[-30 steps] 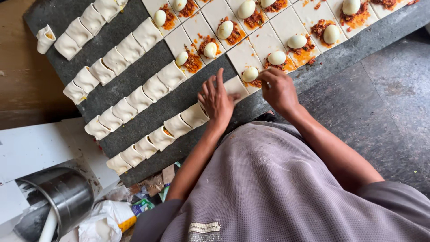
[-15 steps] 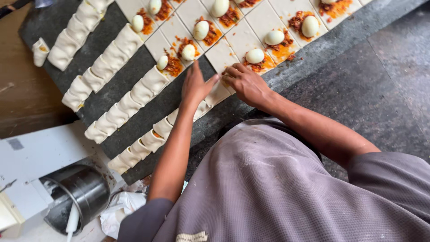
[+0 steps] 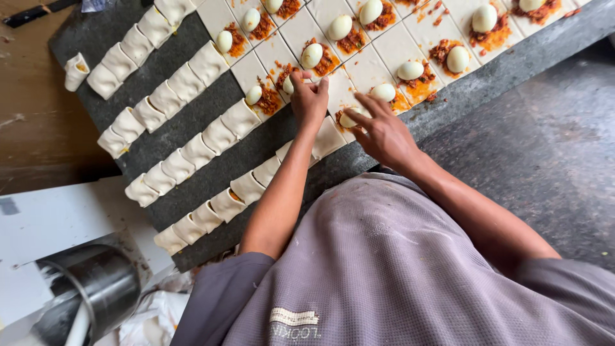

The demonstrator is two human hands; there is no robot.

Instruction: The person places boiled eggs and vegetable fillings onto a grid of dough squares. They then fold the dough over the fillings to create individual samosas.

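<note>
Both hands have slid up along the bench [image 3: 512, 70] toward 12 o'clock. Left hand [image 3: 309, 96] pinches a dough square [image 3: 282, 80] by its edge. Right hand [image 3: 381, 131], fingers spread, touches the next square [image 3: 349, 118] at 3 o'clock, gripping nothing. Folding looks underway; next, the flap must cover the egg [image 3: 254, 95]. About eleven eggs show, three rows of folded parcels [image 3: 192, 154], one metal pot [image 3: 96, 291].

soft even daylight, faint shadows, sharp centre, slight wide-angle edge stretch
</note>
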